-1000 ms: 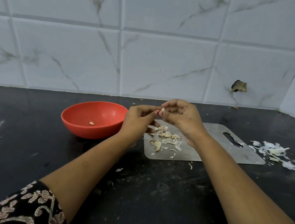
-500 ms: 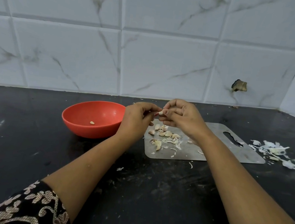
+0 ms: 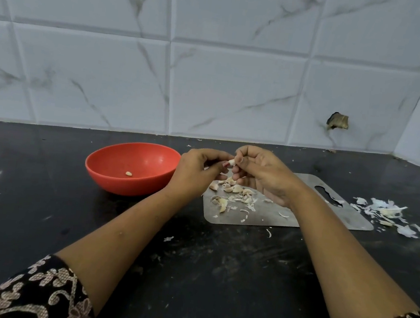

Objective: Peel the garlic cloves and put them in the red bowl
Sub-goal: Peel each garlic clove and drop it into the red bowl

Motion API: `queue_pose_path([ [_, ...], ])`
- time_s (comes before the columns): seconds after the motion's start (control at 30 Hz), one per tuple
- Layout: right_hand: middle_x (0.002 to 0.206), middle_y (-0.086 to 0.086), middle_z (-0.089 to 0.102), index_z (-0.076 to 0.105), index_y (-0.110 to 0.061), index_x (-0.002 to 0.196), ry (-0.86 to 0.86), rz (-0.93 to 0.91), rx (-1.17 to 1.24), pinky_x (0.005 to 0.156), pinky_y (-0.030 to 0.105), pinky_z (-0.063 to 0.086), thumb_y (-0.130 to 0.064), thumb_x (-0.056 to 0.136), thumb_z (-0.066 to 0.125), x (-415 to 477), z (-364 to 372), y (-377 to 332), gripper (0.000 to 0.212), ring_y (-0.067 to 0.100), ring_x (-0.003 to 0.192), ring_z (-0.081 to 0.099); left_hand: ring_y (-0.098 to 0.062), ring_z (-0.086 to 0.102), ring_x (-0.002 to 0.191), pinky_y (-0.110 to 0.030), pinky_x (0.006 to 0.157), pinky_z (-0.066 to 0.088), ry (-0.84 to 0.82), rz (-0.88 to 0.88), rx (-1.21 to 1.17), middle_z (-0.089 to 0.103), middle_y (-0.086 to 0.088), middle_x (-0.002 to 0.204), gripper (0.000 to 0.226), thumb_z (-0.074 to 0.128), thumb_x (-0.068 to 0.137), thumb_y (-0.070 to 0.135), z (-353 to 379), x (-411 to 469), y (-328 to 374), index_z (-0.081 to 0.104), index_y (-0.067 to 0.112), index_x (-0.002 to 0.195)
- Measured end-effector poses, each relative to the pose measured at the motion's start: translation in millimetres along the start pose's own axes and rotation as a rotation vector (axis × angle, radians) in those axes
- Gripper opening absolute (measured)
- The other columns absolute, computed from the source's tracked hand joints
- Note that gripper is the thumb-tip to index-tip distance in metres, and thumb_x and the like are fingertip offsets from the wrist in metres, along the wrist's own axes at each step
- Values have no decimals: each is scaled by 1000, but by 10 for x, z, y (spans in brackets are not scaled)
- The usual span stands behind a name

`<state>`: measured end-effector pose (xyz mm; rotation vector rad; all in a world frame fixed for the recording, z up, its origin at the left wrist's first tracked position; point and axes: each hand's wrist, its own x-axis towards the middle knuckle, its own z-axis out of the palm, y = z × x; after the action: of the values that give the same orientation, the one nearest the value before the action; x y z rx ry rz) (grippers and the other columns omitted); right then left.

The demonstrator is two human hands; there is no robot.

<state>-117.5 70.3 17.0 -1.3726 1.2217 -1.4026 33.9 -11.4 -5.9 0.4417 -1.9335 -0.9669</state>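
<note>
So, pinching one small pale garlic clove (image 3: 231,162) between curled fingertips of left hand (image 3: 196,173) and right hand (image 3: 264,176), just above the board. Off to the left, smooth round red bowl (image 3: 122,186), plastic-looking, with a single peeled clove (image 3: 129,173) lying at the bottom. Under the hands, flat brushed-metal cutting board (image 3: 265,218) scattered with curved unpeeled cloves (image 3: 231,188) and papery flakes; further right on the glossy black counter (image 3: 43,192), a fluffy heap of white skins (image 3: 386,213).

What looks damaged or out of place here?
A broken, dark hole mars the wall tile at right. Loose garlic skins lie scattered on the counter beyond the cutting board. Nothing else stands out.
</note>
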Motion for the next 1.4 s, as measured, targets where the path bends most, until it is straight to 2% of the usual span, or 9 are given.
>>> queue_pose_path([
  [0.17, 68, 0, 57, 57, -10, 90, -23, 40, 81, 54, 15, 51, -16, 97, 53, 10, 10, 13, 11, 7, 60, 58, -13, 69, 82, -23, 76, 57, -14, -61, -95, 72, -7, 90, 20, 63, 90, 2, 14, -13, 11, 72, 12, 104],
  [0.33, 65, -2, 55, 57, -10, 89, -29, 37, 124, 53, 15, 49, -16, 99, 50, 23, 26, 29, 14, 7, 59, 56, -12, 68, 76, -23, 75, 57, 5, -95, -153, 73, -8, 88, 16, 64, 90, 3, 23, -23, 20, 73, 14, 97],
  [0.47, 64, -3, 55, 57, -10, 88, -20, 14, 98, 52, 15, 49, -15, 100, 49, 30, 36, 39, 15, 6, 58, 56, -6, 67, 71, -20, 71, 56, 10, -100, -158, 72, 3, 79, 19, 62, 91, 2, 33, -34, 31, 72, 19, 91],
  [0.6, 67, -2, 54, 58, -10, 88, 41, -41, -51, 55, 17, 50, -17, 101, 49, 69, 60, 68, 18, 7, 60, 57, -4, 67, 65, -33, 76, 60, 115, -106, -62, 71, 10, 71, 21, 65, 91, 8, 80, -25, 17, 71, 27, 83],
  [0.73, 67, -1, 55, 58, -8, 89, 42, -58, -117, 57, 19, 50, -17, 101, 49, 70, 44, 46, 17, 8, 61, 57, -2, 66, 62, -37, 76, 60, 163, -121, -7, 69, 10, 71, 20, 66, 90, 12, 133, -42, 46, 70, 29, 81],
  [0.97, 67, 0, 54, 58, -9, 88, 56, -78, -171, 57, 20, 51, -15, 101, 48, 69, 80, 26, 18, 8, 61, 58, 0, 65, 56, -24, 69, 58, 202, -157, 50, 66, 11, 66, 10, 66, 91, 15, 118, -21, 73, 74, 12, 95],
  [1.07, 68, 0, 53, 59, -10, 88, 46, -71, -181, 57, 20, 51, -15, 101, 49, 58, 87, 24, 18, 9, 62, 58, -3, 65, 56, -25, 69, 58, 224, -170, 54, 67, 8, 64, 10, 66, 91, 17, 124, -21, 75, 75, 12, 94],
  [1.27, 68, 2, 55, 60, -9, 90, -5, -25, -168, 57, 19, 51, -16, 99, 52, 18, 78, -15, 14, 10, 64, 59, -6, 64, 57, -34, 74, 60, 228, -238, -72, 69, 1, 67, 10, 68, 89, 14, 131, -26, 55, 72, 20, 82],
  [1.4, 81, 4, 70, 63, -7, 89, -8, 5, -184, 63, 21, 53, -20, 87, 65, -20, 17, -64, 13, 11, 72, 65, -4, 65, 60, -27, 71, 59, 237, -273, -203, 72, -4, 77, 10, 66, 90, 10, 102, 3, 15, 73, 8, 97],
])
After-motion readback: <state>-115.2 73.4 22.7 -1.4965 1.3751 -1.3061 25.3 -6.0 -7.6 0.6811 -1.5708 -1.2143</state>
